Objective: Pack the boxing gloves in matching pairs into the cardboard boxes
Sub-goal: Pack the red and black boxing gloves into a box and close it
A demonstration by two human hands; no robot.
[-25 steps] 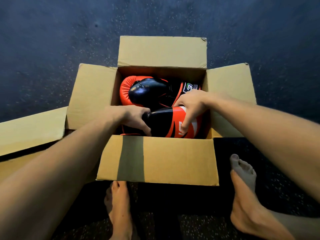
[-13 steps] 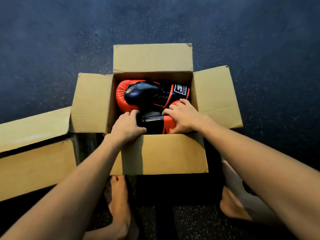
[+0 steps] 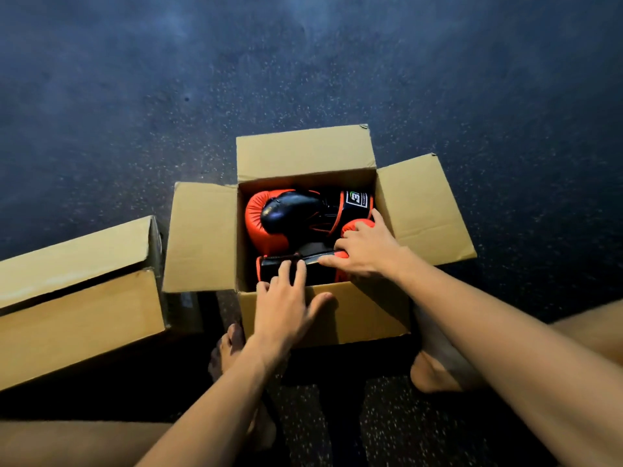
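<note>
Red glove (image 3: 269, 269) by the near edge of the box (image 3: 364, 315) looks squashy, pressed under flat left hand (image 3: 286, 308) and right hand (image 3: 367, 251); grab its cuff.

A red-and-black padded boxing glove (image 3: 269, 230) lies on its side beside its matching glove (image 3: 273, 268), nearer, inside the open brown cardboard box (image 3: 357, 315).

gloves (image 3: 286, 220) in box (image 3: 305, 155), second box (image 3: 77, 298) left

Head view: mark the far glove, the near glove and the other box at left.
far glove (image 3: 266, 230), head view, on its red padding
near glove (image 3: 269, 269), head view, on its black cuff end
other box (image 3: 81, 318), head view, on its near side wall
</note>
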